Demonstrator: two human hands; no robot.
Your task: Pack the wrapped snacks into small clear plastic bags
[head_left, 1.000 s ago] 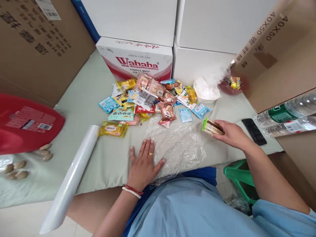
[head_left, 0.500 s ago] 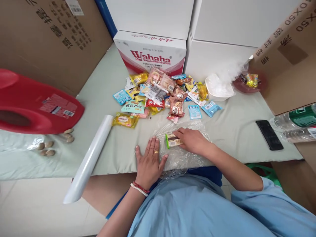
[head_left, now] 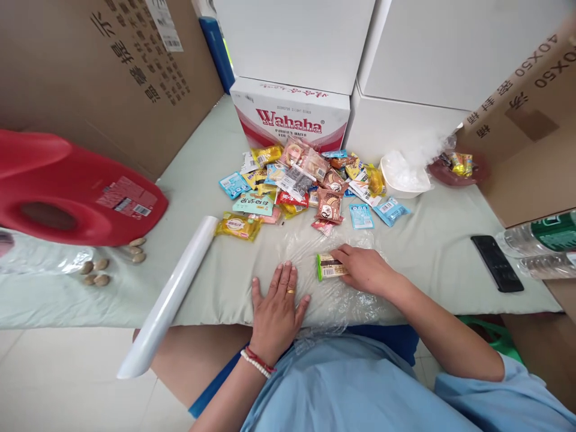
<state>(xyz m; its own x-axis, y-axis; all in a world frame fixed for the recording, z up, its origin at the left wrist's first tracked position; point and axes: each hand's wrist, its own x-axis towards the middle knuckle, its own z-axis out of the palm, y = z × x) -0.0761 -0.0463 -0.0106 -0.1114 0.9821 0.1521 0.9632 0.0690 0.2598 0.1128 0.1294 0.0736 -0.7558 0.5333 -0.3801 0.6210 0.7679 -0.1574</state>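
My right hand grips a snack packet with a green end and a printed barcode, fingers bent over its right part. The packet lies low over a sheet of clear plastic film spread on the cloth. My left hand rests flat, fingers stretched out, at the film's left side. It wears a ring, and bracelets circle the wrist. Beyond the hands is a pile of wrapped snacks in many colours. To the left, a white roll lies slanted across the table's front edge.
A red jug and several brown nuts are on the left. A Wahaha box stands behind the snacks. On the right are a white bowl with clear plastic, a dark red dish, a phone and bottles.
The camera view has shifted, so everything sits lower and further right. My right hand has slid slightly right with the snack packet. My left hand stays flat in place.
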